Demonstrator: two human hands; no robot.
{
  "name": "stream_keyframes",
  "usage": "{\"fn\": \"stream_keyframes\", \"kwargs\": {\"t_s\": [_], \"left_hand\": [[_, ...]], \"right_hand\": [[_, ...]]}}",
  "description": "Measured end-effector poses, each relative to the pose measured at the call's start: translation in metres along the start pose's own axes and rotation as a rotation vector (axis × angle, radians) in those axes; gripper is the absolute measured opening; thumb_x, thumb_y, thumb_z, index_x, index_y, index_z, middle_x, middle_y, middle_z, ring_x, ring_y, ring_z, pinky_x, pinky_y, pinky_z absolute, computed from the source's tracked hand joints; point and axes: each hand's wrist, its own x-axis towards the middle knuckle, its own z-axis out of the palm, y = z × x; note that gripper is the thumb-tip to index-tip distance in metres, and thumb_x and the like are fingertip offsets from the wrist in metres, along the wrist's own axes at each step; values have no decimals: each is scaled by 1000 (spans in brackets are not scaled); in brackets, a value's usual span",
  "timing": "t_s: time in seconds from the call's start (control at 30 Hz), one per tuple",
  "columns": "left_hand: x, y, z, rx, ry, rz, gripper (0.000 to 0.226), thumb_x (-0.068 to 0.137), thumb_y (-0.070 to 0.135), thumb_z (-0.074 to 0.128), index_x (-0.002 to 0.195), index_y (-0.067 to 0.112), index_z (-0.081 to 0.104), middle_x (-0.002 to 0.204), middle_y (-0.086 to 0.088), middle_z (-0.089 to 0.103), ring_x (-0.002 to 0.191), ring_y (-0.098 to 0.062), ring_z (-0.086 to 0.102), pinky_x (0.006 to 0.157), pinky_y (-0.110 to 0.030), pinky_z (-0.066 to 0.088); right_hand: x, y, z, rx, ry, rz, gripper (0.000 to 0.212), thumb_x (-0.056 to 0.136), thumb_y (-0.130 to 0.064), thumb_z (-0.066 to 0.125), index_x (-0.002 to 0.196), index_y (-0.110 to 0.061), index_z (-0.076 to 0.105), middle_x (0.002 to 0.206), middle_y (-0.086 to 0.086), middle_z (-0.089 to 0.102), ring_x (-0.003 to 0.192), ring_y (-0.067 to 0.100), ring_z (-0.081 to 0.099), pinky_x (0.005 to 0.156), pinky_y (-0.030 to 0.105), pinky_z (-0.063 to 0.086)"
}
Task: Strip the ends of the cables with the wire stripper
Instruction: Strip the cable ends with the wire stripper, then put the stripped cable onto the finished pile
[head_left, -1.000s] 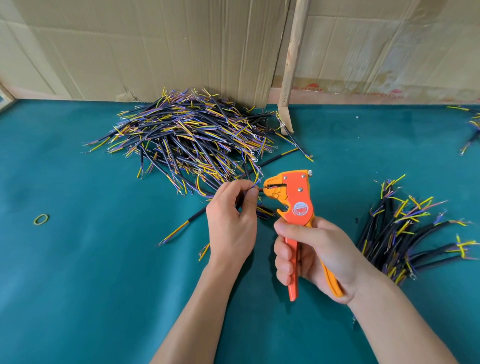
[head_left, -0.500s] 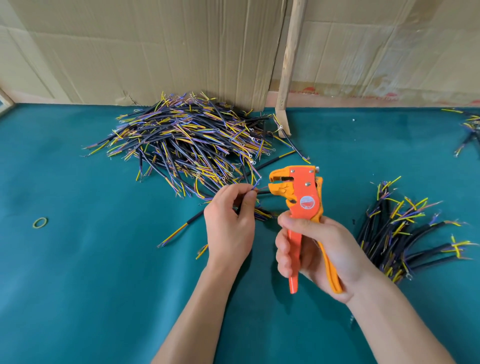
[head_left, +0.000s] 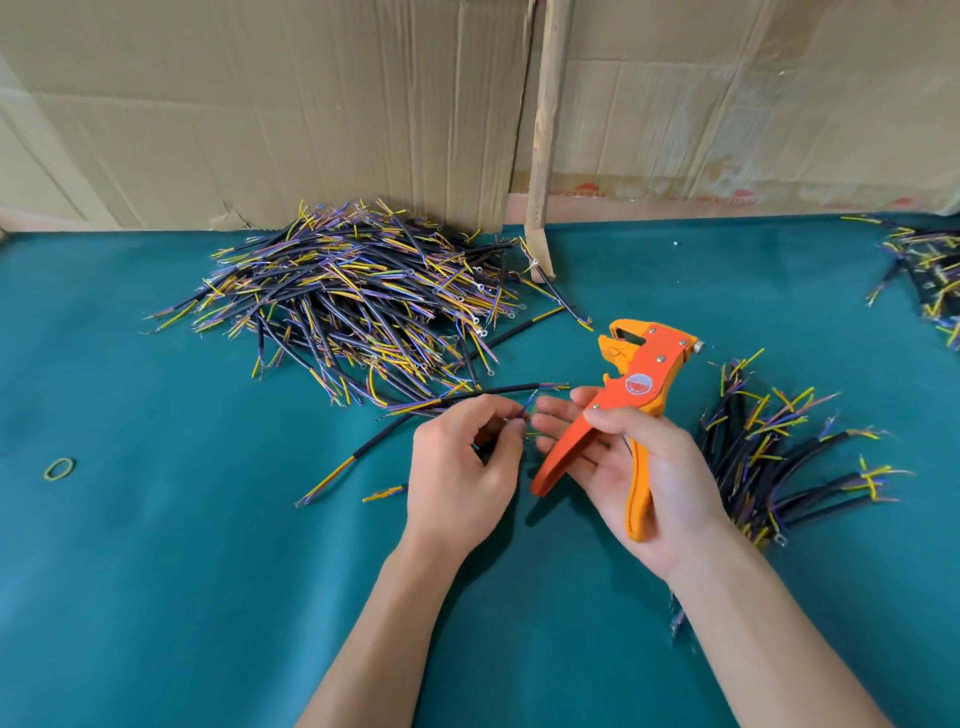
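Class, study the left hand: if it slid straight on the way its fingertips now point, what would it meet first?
Probably the fingers of the right hand, which holds the orange and yellow wire stripper. The left hand, pinching thin coloured wires, points right toward them across a narrow gap; depth is unclear.

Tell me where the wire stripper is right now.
The wire stripper sits right of centre in the head view, held in the right hand, between the big cable pile and the smaller bundle.

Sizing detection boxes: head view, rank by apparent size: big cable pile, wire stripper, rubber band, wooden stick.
1. Big cable pile, by far the widest.
2. Wooden stick and wire stripper: unsure; the stick looks longer but stands farther back.
3. Rubber band, smallest.
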Motion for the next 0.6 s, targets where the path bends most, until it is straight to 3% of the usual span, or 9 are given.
{"fn": "stream_keyframes", "kwargs": {"t_s": [0.13,0.3,0.43,0.53,0.6], "left_hand": [[-1,0,1,41,-10,24,10,89,17,64,90,17,74,78,14,70,70,-1,61,68,-11,44],[0,-4,4,163,74,40,10,90,17,64,86,16,73,78,12,69,70,-7,59,69,-21,46],[2,-4,5,124,123,-93,12,90,11,64,85,19,72,64,19,58,61,2,52,63,-11,37],[5,5,6,-1,101,-258,23,90,3,60,88,23,72,67,12,67,63,-7,64,67,-25,53],[12,19,9,-188,26,-362,27,91,-3,55,91,18,72,76,2,73,66,-16,72,70,-33,60]], "right_hand": [[-1,-5,-2,54,18,2,34,74,-5,64,107,1,61,107,34,71,96,43,73,79,41,62],[-1,-17,-6,172,68,-71,32,74,-5,65,105,1,62,101,29,72,95,41,75,80,42,62],[-2,-25,-10,267,117,-101,22,83,-7,59,104,1,63,99,26,73,93,39,75,79,42,63],[-6,-27,-8,291,61,-85,27,76,-13,64,98,1,68,97,23,72,88,36,75,77,41,62],[-11,-30,-5,270,-75,-52,27,74,-16,70,95,-1,73,96,21,71,86,33,73,78,40,61]]}}
